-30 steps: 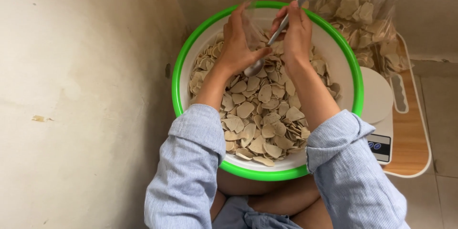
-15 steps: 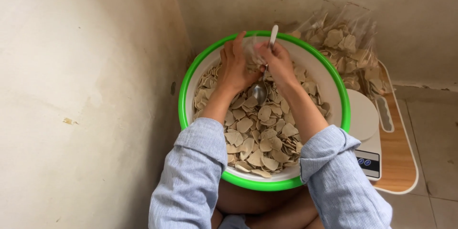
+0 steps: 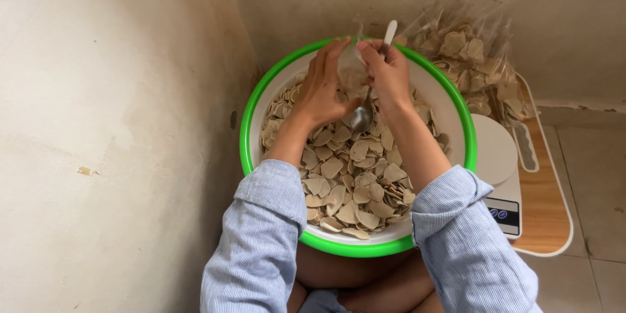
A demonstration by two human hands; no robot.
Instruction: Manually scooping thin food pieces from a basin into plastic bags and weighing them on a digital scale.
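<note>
Right hand [image 3: 388,77]: grip closed on a metal spoon [image 3: 363,116], handle up, bowl of spoon down just above the chips. Left hand [image 3: 324,88]: grip closed on a small clear bag [image 3: 353,68], held against the right hand. Both sit over a green-rimmed white basin [image 3: 261,98] filled with pale flat chips [image 3: 355,179]. Right of the basin: white kitchen scale [image 3: 501,163] on a wooden board [image 3: 544,195]; bagged chips [image 3: 473,59] behind.

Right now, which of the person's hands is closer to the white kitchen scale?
Right. The right hand, holding a spoon, is on the side toward the scale; the left hand is farther, over the basin.
</note>
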